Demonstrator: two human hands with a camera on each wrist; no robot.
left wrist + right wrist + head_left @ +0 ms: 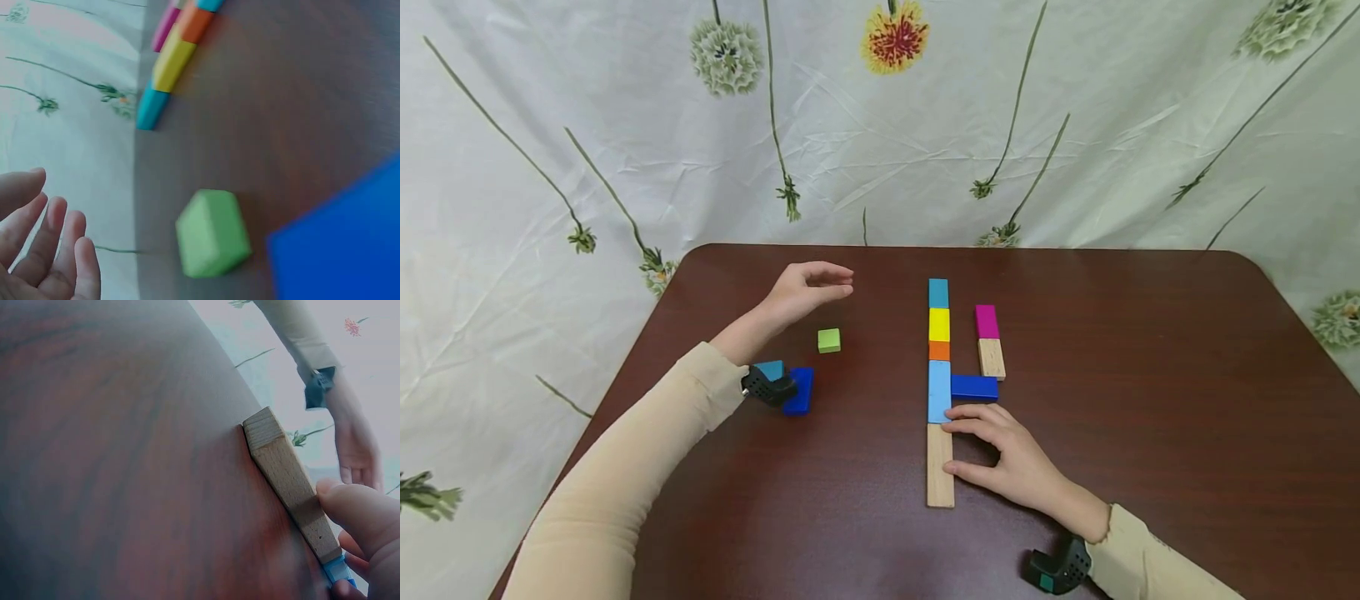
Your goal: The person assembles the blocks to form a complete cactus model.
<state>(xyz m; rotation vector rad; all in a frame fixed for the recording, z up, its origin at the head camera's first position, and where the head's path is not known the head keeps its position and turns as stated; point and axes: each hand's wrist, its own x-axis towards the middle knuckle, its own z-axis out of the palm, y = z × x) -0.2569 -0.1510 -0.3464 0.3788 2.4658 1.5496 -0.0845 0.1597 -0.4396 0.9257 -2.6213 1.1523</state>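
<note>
A column of end-to-end blocks runs toward me: teal, yellow, orange, light blue and a long plain wooden block. My right hand is at its right side, thumb tip at the wooden block's edge and fingertips near where it meets the light blue block. In the right wrist view the thumb overlaps the wooden block. My left hand hovers with relaxed fingers beyond a small green block, holding nothing.
A dark blue block lies crosswise against the column, with a plain block and a magenta block beyond. Under the left wrist lie another dark blue block and a teal block. A flower-patterned cloth hangs behind the table.
</note>
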